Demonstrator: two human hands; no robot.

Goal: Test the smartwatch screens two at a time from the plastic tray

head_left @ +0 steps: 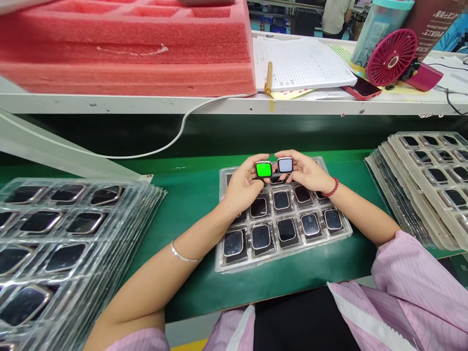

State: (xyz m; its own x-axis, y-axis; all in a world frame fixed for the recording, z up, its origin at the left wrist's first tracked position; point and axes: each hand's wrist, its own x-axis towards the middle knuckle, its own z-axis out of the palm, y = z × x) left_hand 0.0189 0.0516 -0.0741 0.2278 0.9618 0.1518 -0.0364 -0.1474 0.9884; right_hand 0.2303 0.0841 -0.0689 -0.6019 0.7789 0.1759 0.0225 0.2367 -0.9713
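Note:
My left hand (243, 184) grips a smartwatch (263, 169) by its edges, its screen lit bright green. In my right hand (306, 171) is a second smartwatch (285, 165) with a pale bluish-white screen. Both watches are strapless and held side by side, faces toward me. Beneath them on the green table lies a clear plastic tray (239, 261) of dark-screened watches in separate pockets. My hands hover over its far rows and hide part of them.
Stacked trays of watches (69, 251) rise at the left, and another tray stack (420, 187) stands at the right. Above the far side runs a white shelf (310, 106) with red foam (127, 53), papers (303, 63), a pen (269, 78), a phone (363, 87) and a small fan (392, 57). A white cable (183, 126) hangs down.

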